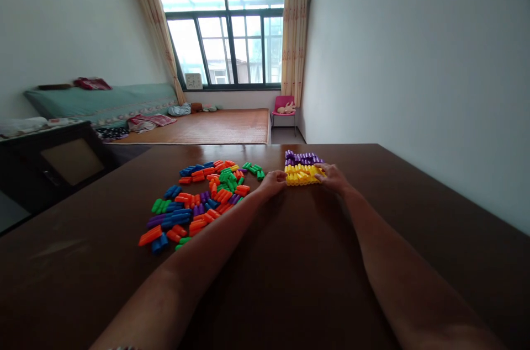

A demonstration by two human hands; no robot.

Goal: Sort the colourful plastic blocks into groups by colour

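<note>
A block of small ribbed plastic pieces lies on the brown table, with yellow pieces (301, 175) in the nearer rows and purple pieces (304, 158) behind them. At the left end of the yellow rows is my left hand (273, 184), its fingers stretched out and touching the edge. My right hand (333, 179) is at the opposite end, thumb and fingers apart, fingertips against the yellow pieces near the corner. Some yellow pieces on top lie askew. Left of my left forearm spreads a loose pile of orange (224, 196), blue (176, 219), green and purple pieces.
The glossy brown table (298, 272) reaches towards a bed (232, 126) with clothes on it. A dark cabinet (62, 157) stands at the left. Beyond the table's far edge are a pink chair (285, 102) with a soft toy and a window.
</note>
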